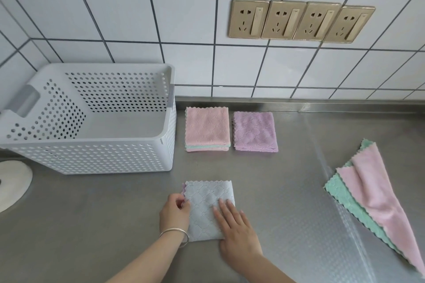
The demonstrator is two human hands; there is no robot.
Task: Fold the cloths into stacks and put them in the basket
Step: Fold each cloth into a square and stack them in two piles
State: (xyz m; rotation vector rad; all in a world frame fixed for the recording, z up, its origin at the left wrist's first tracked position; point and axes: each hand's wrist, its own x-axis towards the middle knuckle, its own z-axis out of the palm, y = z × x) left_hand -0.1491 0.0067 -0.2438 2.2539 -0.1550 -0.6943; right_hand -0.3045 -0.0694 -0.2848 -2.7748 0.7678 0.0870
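Observation:
A folded pale blue-grey cloth (204,202) lies on the steel counter in front of me. My left hand (175,212) pinches its left edge, where a purple layer peeks out. My right hand (236,227) presses flat on the cloth's right half, fingers straight. Behind it sit two folded stacks: a pink-topped stack (207,128) with green and pink layers, and a purple stack (254,131). An empty white perforated basket (96,156) stands at the left. Unfolded pink (372,193) and green (345,197) cloths lie at the right.
The steel counter (287,190) runs to a tiled wall with a row of gold sockets (301,21). A white round object (11,185) sits at the left edge, in front of the basket.

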